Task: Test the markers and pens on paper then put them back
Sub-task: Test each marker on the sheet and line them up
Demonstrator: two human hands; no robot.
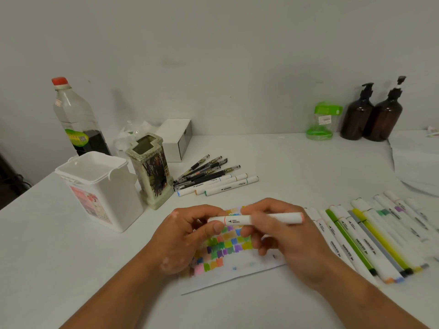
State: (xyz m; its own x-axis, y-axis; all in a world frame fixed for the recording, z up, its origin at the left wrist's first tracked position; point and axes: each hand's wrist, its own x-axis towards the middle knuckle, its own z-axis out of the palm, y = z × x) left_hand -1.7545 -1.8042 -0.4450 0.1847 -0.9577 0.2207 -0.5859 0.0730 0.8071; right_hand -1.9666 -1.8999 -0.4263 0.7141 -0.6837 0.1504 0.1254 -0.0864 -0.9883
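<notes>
Marker [237,220] level between both hands [183,238] [287,236]

The one view comes from a wide-angle camera on the person's head, looking forward and down across the table [71,269] toward the wall [213,55] behind it. Both forearms enter from the bottom edge. The left hand [187,236] and right hand [285,236] meet just below the frame's centre, nearest the lens, gripping a marker [237,220] above the paper [228,279]. The wall fills the upper part. The bottle [76,119] at far left and the pump bottles [373,115] at far right stand farthest off, by the wall.
</notes>
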